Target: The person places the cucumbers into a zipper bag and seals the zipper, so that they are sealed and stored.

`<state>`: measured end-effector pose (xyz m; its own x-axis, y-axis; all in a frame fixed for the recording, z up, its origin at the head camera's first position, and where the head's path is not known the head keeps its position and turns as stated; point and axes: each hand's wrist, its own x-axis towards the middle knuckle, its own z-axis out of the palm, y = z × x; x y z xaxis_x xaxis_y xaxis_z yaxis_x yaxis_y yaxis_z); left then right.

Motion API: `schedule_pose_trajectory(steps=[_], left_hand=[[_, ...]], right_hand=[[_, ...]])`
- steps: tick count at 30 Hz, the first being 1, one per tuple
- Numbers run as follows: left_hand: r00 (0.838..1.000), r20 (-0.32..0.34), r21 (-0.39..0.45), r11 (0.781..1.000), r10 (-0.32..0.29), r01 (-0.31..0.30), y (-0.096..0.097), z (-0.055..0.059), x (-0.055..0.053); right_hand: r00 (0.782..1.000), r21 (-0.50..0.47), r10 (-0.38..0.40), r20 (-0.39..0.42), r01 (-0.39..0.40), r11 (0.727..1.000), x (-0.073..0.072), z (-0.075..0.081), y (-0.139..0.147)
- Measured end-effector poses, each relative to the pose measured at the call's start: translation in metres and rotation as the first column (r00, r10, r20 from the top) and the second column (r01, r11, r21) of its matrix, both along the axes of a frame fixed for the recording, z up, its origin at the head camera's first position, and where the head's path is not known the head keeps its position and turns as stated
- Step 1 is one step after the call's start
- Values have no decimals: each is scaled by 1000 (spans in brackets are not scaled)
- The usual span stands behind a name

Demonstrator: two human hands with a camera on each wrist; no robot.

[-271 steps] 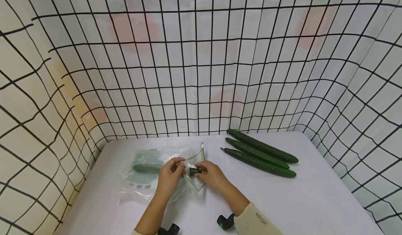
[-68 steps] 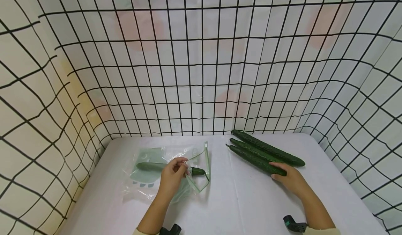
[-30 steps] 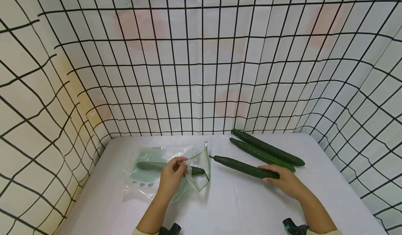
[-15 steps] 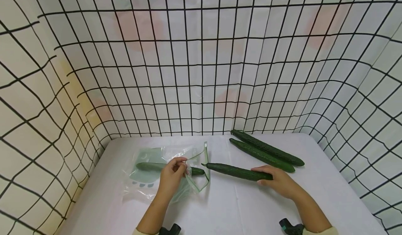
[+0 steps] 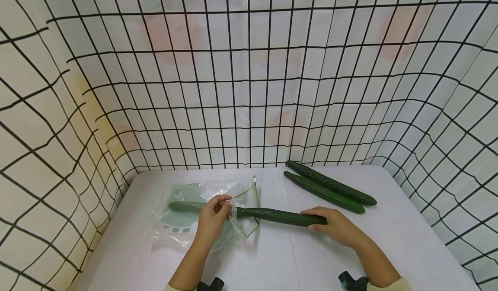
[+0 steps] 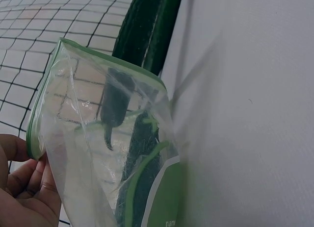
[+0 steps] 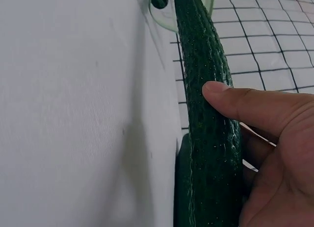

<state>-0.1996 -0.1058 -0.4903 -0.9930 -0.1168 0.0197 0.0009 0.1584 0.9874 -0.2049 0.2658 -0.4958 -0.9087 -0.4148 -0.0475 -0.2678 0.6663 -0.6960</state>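
My left hand (image 5: pixel 213 213) pinches the rim of a clear zip bag (image 6: pixel 83 104) with a green edge, keeping its mouth open to the right. One cucumber (image 5: pixel 186 206) lies inside the bag. My right hand (image 5: pixel 336 226) grips a second cucumber (image 5: pixel 288 217) near its thick end, the thumb (image 7: pixel 230 99) on one side and fingers on the other. The stem end of this held cucumber (image 6: pixel 137 36) passes through the bag's mouth, over the cucumber inside. In the head view the left fingers partly hide the overlap.
Two more cucumbers (image 5: pixel 324 191) lie side by side at the back right of the white table (image 5: pixel 311 265). Black wire mesh (image 5: pixel 249 96) stands along the back and both sides. A black wrist camera (image 5: pixel 352 281) sits on each forearm.
My right hand has taken the nearest cucumber from the group at the right and moved it left, its stem end now inside the bag's mouth. The left hand has kept its pinch on the bag.
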Motion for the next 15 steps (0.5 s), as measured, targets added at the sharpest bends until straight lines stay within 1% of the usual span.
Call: schedule_pose_trajectory(steps=[5,10,13,15], left_hand=[[1000,2,-3,1000,1,-1,0,1,1],[1000,11,-2,1000,1,-1,0,3,2],[1000,13,-5,1000,2,-2,1,8,5],[1000,12,-8,1000,2,-2,3,15,8]], right_hand=[[999,3,31,-11,-31,1000,-2,-2,-9],[999,-11,47,5,-47,999,-4,-3,-20],[998,-28,57,15,-57,998,-4,-3,-26],[998,-33,63,16,-62,998,-4,-4,-30]])
